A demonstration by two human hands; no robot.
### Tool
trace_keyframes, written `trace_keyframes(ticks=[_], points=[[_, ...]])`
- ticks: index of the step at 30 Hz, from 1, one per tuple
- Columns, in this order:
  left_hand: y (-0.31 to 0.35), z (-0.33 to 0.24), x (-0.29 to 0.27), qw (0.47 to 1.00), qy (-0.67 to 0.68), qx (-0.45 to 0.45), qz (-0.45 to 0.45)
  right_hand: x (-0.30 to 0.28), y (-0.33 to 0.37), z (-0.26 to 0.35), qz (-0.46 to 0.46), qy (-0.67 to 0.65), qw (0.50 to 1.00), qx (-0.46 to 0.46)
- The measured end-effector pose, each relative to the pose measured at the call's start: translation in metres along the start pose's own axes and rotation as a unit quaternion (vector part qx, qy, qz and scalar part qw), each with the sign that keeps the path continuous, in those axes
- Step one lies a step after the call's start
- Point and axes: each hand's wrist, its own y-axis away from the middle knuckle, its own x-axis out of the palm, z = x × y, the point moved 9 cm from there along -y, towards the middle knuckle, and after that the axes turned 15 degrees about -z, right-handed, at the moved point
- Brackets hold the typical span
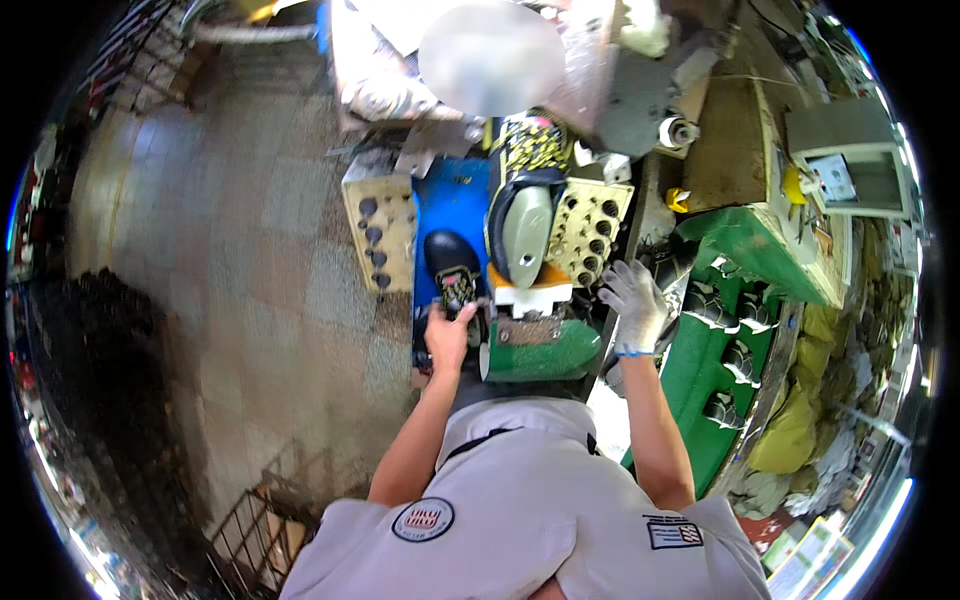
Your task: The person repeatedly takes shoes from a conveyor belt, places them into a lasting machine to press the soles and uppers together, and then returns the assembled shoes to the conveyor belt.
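Note:
My bare left hand (pixel 447 338) pinches the rear end of a black shoe (pixel 453 262), whose toe points away from me over a blue surface (pixel 465 190). To the right of it, a larger black shoe with yellow markings (pixel 497 240) sits in the machine, a grey-green sole-shaped block (pixel 527 235) lying along it. Below that shoe are a white-and-orange support (pixel 530 297) and a green rounded housing (pixel 545 350). My right hand (pixel 637 305), in a pale knitted glove, hovers right of the support with its fingers spread and nothing in it.
Cream blocks with round holes (pixel 380 232) flank the machine on both sides. A round translucent disc (pixel 492 55) covers part of the machine top. At the right, a green conveyor (pixel 690 375) carries several dark shoes (pixel 740 360). Tiled floor (pixel 240 250) stretches along the left.

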Motion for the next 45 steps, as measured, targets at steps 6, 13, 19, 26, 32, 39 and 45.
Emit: trace_keyframes(ticks=[6, 13, 19, 26, 32, 39, 45], points=[[-0.017, 0.040, 0.031, 0.987, -0.127, 0.020, -0.098, -0.031, 0.009, -0.014, -0.006, 0.001, 1.000, 0.016], [-0.008, 0.008, -0.023, 0.991, -0.037, 0.117, -0.062, -0.004, 0.026, 0.002, 0.060, 0.005, 0.998, 0.022], [0.053, -0.110, -0.142, 0.985, -0.058, 0.150, 0.060, 0.009, 0.070, 0.046, 0.161, -0.069, 0.984, 0.023], [0.109, -0.164, -0.146, 0.889, 0.317, 0.003, 0.330, 0.061, 0.150, 0.081, 0.377, -0.110, 0.920, 0.010], [0.171, -0.165, -0.001, 0.861, 0.297, -0.092, 0.402, 0.032, 0.123, 0.052, 0.250, -0.307, 0.888, 0.234], [0.151, -0.291, -0.062, 0.883, 0.060, 0.447, -0.130, -0.202, -0.025, 0.062, 0.063, -0.075, 0.994, 0.050], [0.085, -0.295, 0.024, 0.904, -0.106, 0.405, -0.090, -0.491, -0.102, -0.025, -0.114, 0.453, 0.871, 0.153]])
